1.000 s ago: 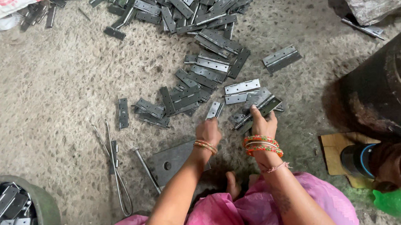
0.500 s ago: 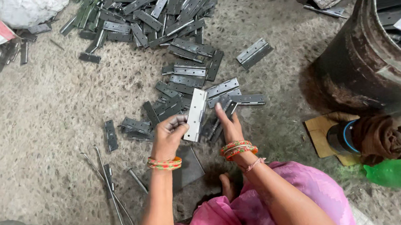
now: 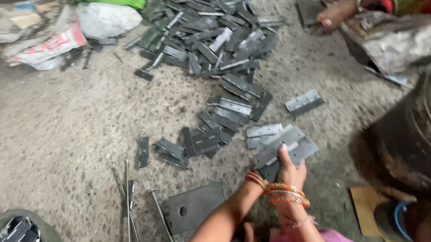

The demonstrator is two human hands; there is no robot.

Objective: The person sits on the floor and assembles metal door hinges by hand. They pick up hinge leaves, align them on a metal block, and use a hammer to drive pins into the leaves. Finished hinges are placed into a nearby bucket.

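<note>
Both hands clamped on one hinge (image 3: 284, 149): right hand (image 3: 290, 168) grips top, left hand (image 3: 263, 175) underneath, lifted off floor (image 3: 67, 145) near pile (image 3: 210, 41).

The left hand (image 3: 262, 175) is almost wholly hidden behind the right hand (image 3: 291, 170) and the open hinge (image 3: 284, 149) they hold, so its grip cannot be read. The hinge's lower end is covered by fingers. A dark drum (image 3: 421, 138) runs off the right edge. The hinge-filled bucket (image 3: 13, 240) is cut at the bottom-left corner. A co-worker's foot (image 3: 336, 14), perhaps bare, is blurred at the top.
</note>
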